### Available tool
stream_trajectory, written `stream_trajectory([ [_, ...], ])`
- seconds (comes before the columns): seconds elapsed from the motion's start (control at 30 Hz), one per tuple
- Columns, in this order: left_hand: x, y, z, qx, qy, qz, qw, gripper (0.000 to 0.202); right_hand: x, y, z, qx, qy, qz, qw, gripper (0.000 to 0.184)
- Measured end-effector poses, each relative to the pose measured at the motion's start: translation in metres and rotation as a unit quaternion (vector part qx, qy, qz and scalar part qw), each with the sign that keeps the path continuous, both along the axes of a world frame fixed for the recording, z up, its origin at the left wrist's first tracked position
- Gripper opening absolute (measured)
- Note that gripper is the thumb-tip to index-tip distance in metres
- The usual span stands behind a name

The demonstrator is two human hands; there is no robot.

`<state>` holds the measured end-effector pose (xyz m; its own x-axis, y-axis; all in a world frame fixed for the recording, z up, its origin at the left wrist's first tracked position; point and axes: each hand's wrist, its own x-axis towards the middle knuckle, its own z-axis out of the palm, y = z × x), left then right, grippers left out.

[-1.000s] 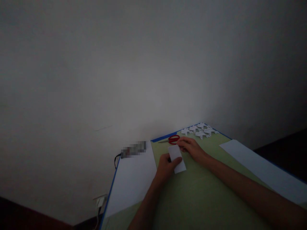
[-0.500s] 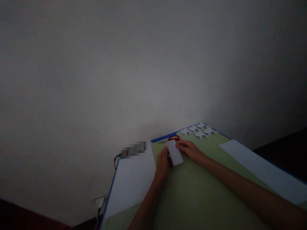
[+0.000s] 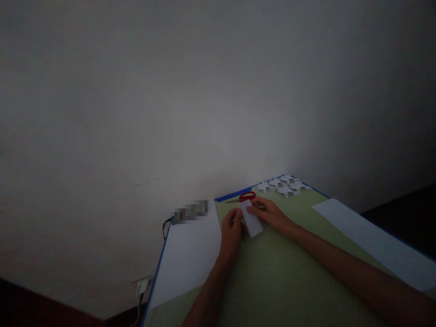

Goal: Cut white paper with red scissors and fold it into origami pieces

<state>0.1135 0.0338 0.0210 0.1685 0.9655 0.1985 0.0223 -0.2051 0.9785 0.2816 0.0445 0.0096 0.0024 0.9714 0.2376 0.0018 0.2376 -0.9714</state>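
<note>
Between my two hands is a small folded white piece of paper, tilted above the green table top. My left hand grips its left edge with bent fingers. At the upper right edge, my right hand pinches the paper between thumb and fingers. Just beyond the paper lie scissors with red handles, their blades pointing left. Several folded white paper shapes with pointed ends are grouped at the table's far corner.
A large white sheet covers the table's left side, with a blurred-out power strip-like object at its far end. A long white paper strip lies along the right edge. The wall rises behind; a plug sits in it at lower left.
The paper has tilted and turned slightly, looking narrower with its side edge showing. My right thumb has moved onto its face. The scissors and paper shapes stay put.
</note>
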Motion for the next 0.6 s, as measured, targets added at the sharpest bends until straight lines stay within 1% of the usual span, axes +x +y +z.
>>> stream_trajectory([
  [0.07,-0.0009,0.0002,-0.0005,0.003,-0.006,0.013,1.0,0.053,0.0016,0.0014,0.0,0.003,0.002,0.001,1.0,0.044],
  [0.23,-0.0032,0.0004,-0.0014,0.006,-0.018,0.031,0.999,0.047,-0.0003,-0.0003,0.0032,0.006,-0.005,0.03,1.0,0.041],
  [0.43,-0.005,-0.003,0.0015,0.011,-0.015,0.011,1.0,0.033,-0.0042,-0.0041,0.0044,0.006,-0.022,0.028,0.999,0.039],
  [0.6,-0.0058,-0.0049,0.0036,0.013,-0.012,0.001,1.0,0.029,-0.0048,-0.0065,0.0074,0.007,-0.032,0.032,0.999,0.032],
])
